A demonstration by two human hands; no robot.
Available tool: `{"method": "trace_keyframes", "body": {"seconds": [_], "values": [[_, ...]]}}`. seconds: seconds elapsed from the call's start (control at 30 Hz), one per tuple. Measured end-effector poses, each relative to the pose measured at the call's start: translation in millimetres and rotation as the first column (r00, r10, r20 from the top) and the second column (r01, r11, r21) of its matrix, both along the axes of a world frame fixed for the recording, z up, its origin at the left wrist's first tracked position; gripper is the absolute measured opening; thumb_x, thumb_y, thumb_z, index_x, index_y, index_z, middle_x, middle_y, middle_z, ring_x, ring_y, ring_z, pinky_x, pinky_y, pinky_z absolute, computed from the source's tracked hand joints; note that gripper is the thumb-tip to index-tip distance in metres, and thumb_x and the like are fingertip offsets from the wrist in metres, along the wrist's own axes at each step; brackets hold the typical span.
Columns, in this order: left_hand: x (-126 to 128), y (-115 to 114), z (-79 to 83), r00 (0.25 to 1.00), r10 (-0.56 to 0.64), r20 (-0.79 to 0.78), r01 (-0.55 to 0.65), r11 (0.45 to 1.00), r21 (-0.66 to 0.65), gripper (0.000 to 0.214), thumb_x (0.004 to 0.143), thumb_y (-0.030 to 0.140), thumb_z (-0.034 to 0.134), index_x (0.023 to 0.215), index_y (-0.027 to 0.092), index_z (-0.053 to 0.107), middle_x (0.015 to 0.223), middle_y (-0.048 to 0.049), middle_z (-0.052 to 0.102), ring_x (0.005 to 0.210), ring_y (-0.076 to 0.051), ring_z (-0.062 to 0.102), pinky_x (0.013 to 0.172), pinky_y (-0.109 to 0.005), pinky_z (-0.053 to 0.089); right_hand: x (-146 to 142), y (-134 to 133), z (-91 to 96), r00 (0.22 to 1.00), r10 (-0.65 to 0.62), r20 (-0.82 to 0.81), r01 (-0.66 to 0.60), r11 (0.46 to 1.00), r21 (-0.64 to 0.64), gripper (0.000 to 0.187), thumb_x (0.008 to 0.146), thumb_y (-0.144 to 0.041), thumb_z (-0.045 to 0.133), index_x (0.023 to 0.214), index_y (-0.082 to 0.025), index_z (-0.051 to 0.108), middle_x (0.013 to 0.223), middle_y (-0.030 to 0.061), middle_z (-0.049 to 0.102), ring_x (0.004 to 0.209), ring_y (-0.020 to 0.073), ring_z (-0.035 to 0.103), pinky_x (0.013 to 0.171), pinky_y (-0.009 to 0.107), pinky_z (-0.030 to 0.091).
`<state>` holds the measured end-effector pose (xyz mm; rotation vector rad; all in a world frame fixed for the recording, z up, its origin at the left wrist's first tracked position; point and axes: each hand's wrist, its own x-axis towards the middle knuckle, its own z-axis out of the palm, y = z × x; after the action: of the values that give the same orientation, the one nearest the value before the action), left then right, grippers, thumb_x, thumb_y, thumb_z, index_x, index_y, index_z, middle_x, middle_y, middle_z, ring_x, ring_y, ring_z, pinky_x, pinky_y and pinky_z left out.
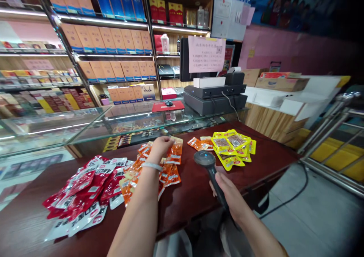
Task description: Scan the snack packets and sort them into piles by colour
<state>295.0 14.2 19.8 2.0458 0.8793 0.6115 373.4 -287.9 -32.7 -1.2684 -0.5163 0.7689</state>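
My right hand (229,190) is wrapped round the handle of a black barcode scanner (204,158), whose head with a small blue light points toward the packets. With a pale bangle on its wrist, my left hand (162,147) reaches over a pile of orange snack packets (133,175). Its fingers are closed at the edge of one orange packet (176,151); the fingertips are partly hidden. Two or so more orange packets (196,143) lie beyond the scanner, beside a stack of yellow snack packets (231,147). Red and white packets (88,188) are heaped at the left.
The packets lie on a dark red wooden table (196,200). Behind it stand a glass display counter (127,116), a cash register (214,97) and a monitor with a pink notice (206,54). Metal railings (332,135) and a black cable (295,196) are at the right.
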Motion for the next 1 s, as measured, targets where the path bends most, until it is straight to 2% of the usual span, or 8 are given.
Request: {"method": "trace_keyframes", "body": {"seconds": [0.1,0.17,0.43,0.6,0.7,0.8,0.9,1.0], "values": [[22,-21,-6.3,0.996,-0.070,0.049,0.080,0.971,-0.224,0.035,0.076,0.051,0.062,0.071,0.016,0.063,0.049,0.0039,0.051,0.040,-0.008,0.042,0.042,-0.021,0.032,-1,0,3.3,1.000,0.001,-0.009,-0.001,1.000,0.019,0.046,0.082,-0.067,0.062,0.078,-0.021,0.060,0.066,-0.0026,0.054,0.056,0.0134,0.045,0.054,0.025,0.033],[31,-34,-8.8,0.992,-0.116,0.050,0.125,0.951,-0.282,0.034,0.077,0.049,0.062,0.069,0.016,0.062,0.049,0.0041,0.050,0.039,-0.008,0.041,0.041,-0.020,0.032,0,0,4.6,1.000,-0.005,-0.013,0.006,0.999,0.033,0.045,0.083,-0.066,0.061,0.078,-0.021,0.060,0.066,-0.0030,0.054,0.056,0.0130,0.044,0.054,0.024,0.032],[38,-50,-13.6,0.979,-0.189,0.075,0.202,0.942,-0.267,0.033,0.075,0.042,0.065,0.056,0.017,0.055,0.046,0.0054,0.043,0.038,-0.007,0.040,0.040,-0.021,0.036,2,4,7.8,1.000,-0.011,-0.026,0.013,0.998,0.058,0.045,0.082,-0.065,0.064,0.083,-0.019,0.062,0.066,-0.0024,0.052,0.056,0.0116,0.043,0.053,0.023,0.032],[42,-60,-20.8,0.963,-0.168,0.209,0.232,0.914,-0.333,0.028,0.077,0.040,0.063,0.081,0.014,0.070,0.065,-0.0031,0.065,0.056,-0.012,0.058,0.054,-0.024,0.048,0,6,4.6,0.999,-0.013,-0.036,0.016,0.996,0.085,0.044,0.083,-0.063,0.063,0.087,-0.019,0.062,0.066,-0.0023,0.051,0.056,0.0111,0.042,0.051,0.022,0.031],[44,-58,-23.8,0.935,-0.224,0.275,0.305,0.904,-0.300,0.039,0.077,0.037,0.067,0.109,0.015,0.069,0.099,-0.0114,0.074,0.085,-0.019,0.068,0.071,-0.028,0.054,0,6,-1.1,0.997,-0.033,-0.073,0.041,0.993,0.109,0.041,0.086,-0.061,0.062,0.086,-0.020,0.060,0.067,-0.0025,0.052,0.056,0.0107,0.042,0.052,0.022,0.031],[46,-45,-22.8,0.940,-0.200,0.276,0.252,0.953,-0.168,0.046,0.077,0.032,0.068,0.120,0.015,0.066,0.124,-0.0140,0.068,0.112,-0.024,0.064,0.093,-0.033,0.051,2,7,-6.9,0.991,-0.046,-0.124,0.061,0.991,0.122,0.041,0.088,-0.059,0.061,0.080,-0.019,0.057,0.066,-0.0025,0.052,0.055,0.0101,0.042,0.050,0.021,0.031],[47,-37,-13.2,0.939,-0.146,0.313,0.162,0.987,-0.024,0.038,0.081,0.035,0.064,0.113,0.015,0.069,0.119,-0.0112,0.070,0.112,-0.022,0.064,0.101,-0.035,0.046,4,7,-8.8,0.987,-0.035,-0.155,0.057,0.988,0.145,0.043,0.086,-0.060,0.062,0.076,-0.019,0.054,0.065,-0.0028,0.052,0.054,0.0099,0.042,0.050,0.021,0.032],[45,-56,5.4,0.907,-0.107,0.408,0.121,0.993,-0.008,0.037,0.086,0.042,0.057,0.109,0.015,0.069,0.104,-0.0089,0.074,0.096,-0.020,0.068,0.090,-0.032,0.051,6,9,-6.1,0.985,-0.012,-0.172,0.044,0.982,0.185,0.047,0.083,-0.063,0.063,0.073,-0.019,0.051,0.062,-0.0041,0.050,0.053,0.0096,0.042,0.050,0.020,0.034]]}}
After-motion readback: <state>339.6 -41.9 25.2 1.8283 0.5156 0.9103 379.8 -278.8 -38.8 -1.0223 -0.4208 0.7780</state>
